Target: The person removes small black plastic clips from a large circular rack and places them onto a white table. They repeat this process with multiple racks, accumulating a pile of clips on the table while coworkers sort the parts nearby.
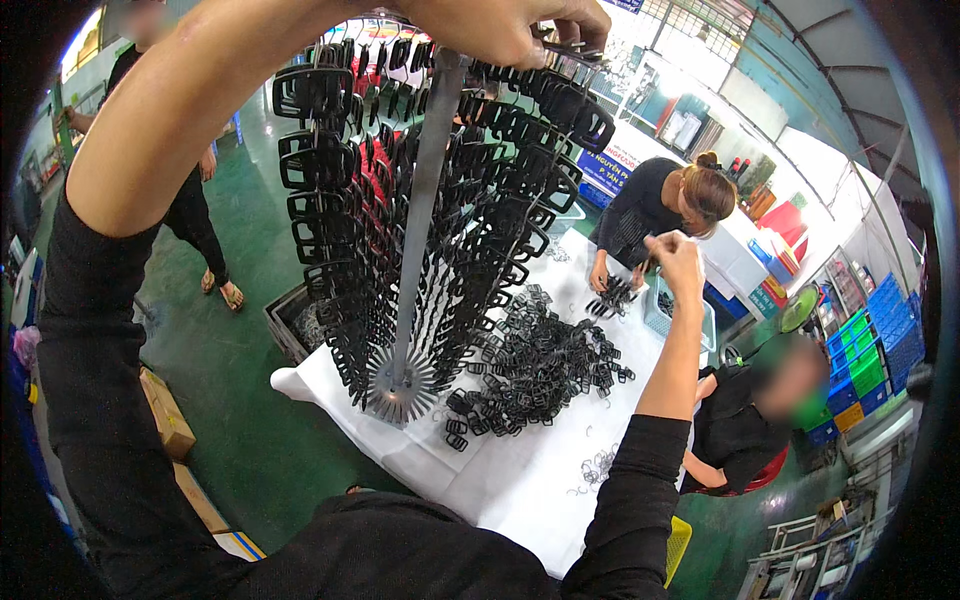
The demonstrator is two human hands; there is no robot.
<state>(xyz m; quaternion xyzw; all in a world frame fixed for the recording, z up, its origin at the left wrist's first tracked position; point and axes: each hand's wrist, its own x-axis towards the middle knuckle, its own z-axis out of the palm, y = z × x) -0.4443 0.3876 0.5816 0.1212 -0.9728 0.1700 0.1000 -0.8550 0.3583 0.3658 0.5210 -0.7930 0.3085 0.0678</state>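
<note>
A tall rack with a grey metal post [422,190] stands before me, hung from top to bottom with small black square frames [318,158]. High at the top edge of the picture, my left hand [490,28] is closed at the rack's upper rim, its curled fingertips among the hooks. My right hand [680,265] is raised to the right, apart from the rack, with fingers pinched together. What it holds, if anything, is too small to make out. Between the rack and my right forearm lies a loose heap of black frames [545,365].
A white-covered table [400,452] carries the rack, heap and loose small hooks [597,467]. One person [650,215] handles black pieces across it, beside a light-blue basket [660,318]. Another person [745,425] sits at right; a third [195,215] stands left. Cardboard boxes [165,420] lie on the floor.
</note>
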